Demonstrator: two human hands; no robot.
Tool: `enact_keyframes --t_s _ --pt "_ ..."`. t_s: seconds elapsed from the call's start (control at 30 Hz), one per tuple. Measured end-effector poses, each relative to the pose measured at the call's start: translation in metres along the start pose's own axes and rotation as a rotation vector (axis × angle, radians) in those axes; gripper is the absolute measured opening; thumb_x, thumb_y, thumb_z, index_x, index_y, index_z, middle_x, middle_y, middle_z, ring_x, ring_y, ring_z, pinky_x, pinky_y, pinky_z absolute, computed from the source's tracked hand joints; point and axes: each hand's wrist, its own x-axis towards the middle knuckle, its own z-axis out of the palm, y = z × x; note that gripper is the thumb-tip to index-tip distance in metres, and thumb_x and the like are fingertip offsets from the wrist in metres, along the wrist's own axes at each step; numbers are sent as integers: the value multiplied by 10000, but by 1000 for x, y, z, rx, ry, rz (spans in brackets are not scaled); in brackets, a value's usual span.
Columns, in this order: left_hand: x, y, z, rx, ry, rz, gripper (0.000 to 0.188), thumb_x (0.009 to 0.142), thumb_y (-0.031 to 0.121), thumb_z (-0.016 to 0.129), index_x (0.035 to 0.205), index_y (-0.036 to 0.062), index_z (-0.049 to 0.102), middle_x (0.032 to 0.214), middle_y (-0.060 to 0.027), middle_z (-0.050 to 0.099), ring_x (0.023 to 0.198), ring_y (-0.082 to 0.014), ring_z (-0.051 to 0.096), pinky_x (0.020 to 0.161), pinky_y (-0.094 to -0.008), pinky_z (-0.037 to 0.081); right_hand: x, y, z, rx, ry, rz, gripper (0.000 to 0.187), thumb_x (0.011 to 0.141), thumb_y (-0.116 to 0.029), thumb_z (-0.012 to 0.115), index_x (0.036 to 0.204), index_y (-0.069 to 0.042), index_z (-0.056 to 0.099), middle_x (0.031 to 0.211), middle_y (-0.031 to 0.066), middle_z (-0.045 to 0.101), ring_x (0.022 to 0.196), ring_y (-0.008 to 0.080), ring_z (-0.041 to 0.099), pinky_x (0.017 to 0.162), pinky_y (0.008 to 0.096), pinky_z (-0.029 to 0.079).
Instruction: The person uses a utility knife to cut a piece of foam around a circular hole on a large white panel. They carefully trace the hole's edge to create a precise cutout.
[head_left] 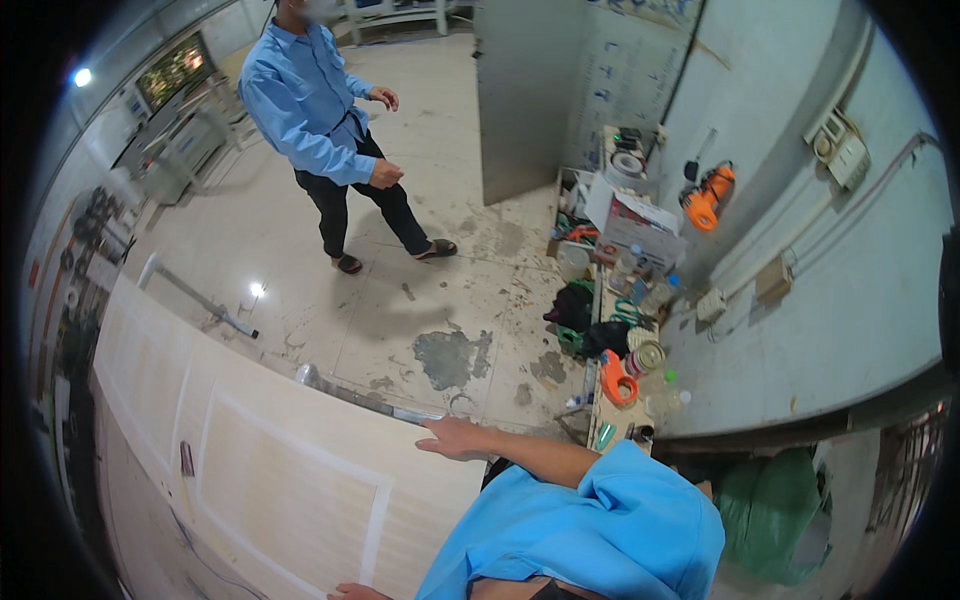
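Note:
A large pale board (290, 400) with white strips laid out in rectangles stretches out beside me. My right hand (455, 438) rests on its edge nearest the shelf, fingers apart, holding nothing. At the lower rim of the picture, only part of my left hand (357, 592) shows; it lies on the board with fingers stretched out, and the rest is cut off. A small dark reddish object (187, 458), too small to name, lies toward the board's far side. Next to my right hand, a grey metal bar (365, 400) runs along the board's edge.
A person in a blue shirt (310, 110) stands on the tiled floor beyond the board. A cluttered shelf (610, 410) at the right holds an orange tape dispenser (617, 380), bottles and boxes. Near it are a grey door (525, 100) and a green bag (770, 510). A metal pipe (200, 300) juts past the board.

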Motion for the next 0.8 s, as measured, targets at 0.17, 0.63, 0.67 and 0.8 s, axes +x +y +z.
enact_keyframes --t_s 0.17,0.63,0.67,0.8 --pt "16 -17 35 -29 -101 -28 393 983 390 575 1178 63 675 1144 -142 704 1044 -297 678 811 -477 521 -5 3 1 62 20 -8 640 1024 -506 514 1345 47 510 1204 312 647 1165 473 606 993 539 471" --pt "-11 -33 37 10 48 106 459 998 457 517 1290 124 639 1311 -82 642 1169 -293 618 871 -525 494 2 9 6 -73 34 -19 612 1012 -517 533 1303 21 528 1083 295 676 1047 488 638 905 554 497" --pt "-10 -33 39 13 45 127 466 992 465 523 1292 127 637 1313 -82 641 1162 -296 620 877 -531 489 2 10 8 -95 34 -22 619 1013 -523 527 1309 20 520 1077 295 677 1041 489 640 901 556 498" --pt "-5 -29 46 52 -143 -99 505 961 507 553 1301 141 630 1334 -90 627 1149 -312 614 885 -560 474 7 11 12 -29 19 14 646 1010 -560 518 1309 12 508 1076 317 662 1043 499 643 895 581 499"
